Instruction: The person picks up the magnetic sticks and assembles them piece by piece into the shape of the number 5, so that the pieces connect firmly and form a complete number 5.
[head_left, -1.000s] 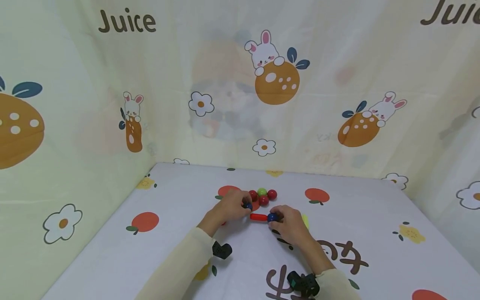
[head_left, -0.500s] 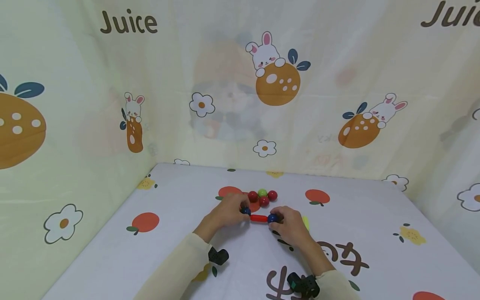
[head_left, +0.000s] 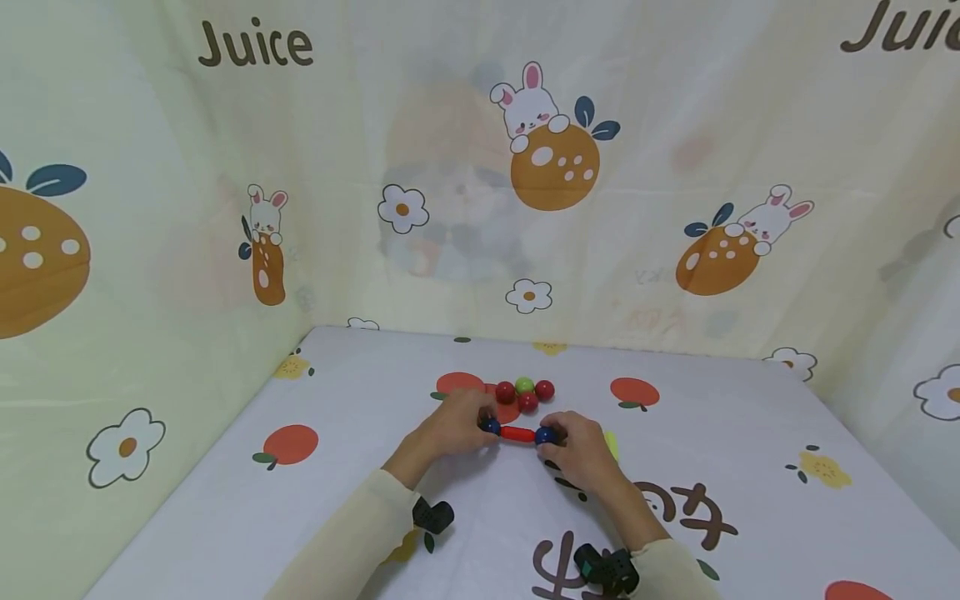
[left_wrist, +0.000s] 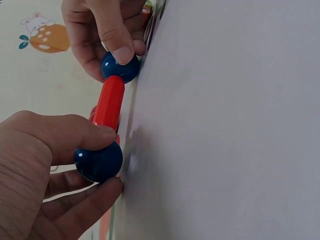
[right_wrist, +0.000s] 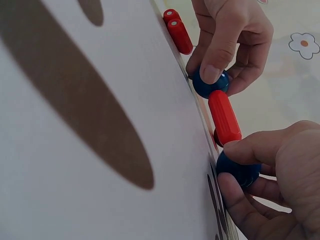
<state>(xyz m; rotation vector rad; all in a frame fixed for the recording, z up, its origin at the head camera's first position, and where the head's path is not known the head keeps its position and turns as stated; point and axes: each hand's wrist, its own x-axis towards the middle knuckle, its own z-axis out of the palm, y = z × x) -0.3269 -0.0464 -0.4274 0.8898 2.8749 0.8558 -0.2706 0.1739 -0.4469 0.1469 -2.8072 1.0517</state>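
A red rod (head_left: 517,434) lies between two dark blue balls, one at each end, all in a row. My left hand (head_left: 453,423) pinches the left blue ball (left_wrist: 99,163) between thumb and fingers, right at the rod's end. At the other end my right hand (head_left: 583,450) pinches the second blue ball (right_wrist: 239,167). In the left wrist view the left thumb tip overlaps the near end of the rod. Both hands stay low, close over the patterned cloth (head_left: 360,533).
Just beyond the hands sit several red balls (head_left: 528,403) around a green ball (head_left: 524,385). Two more red rods (right_wrist: 179,36) with silvery ends lie past the left hand in the right wrist view. Part of a yellow-green thing (head_left: 611,443) shows behind the right hand.
My left hand has come slightly toward me and left, bringing its blue ball from above the rod's left end into line with it. The right hand has stayed nearly still.
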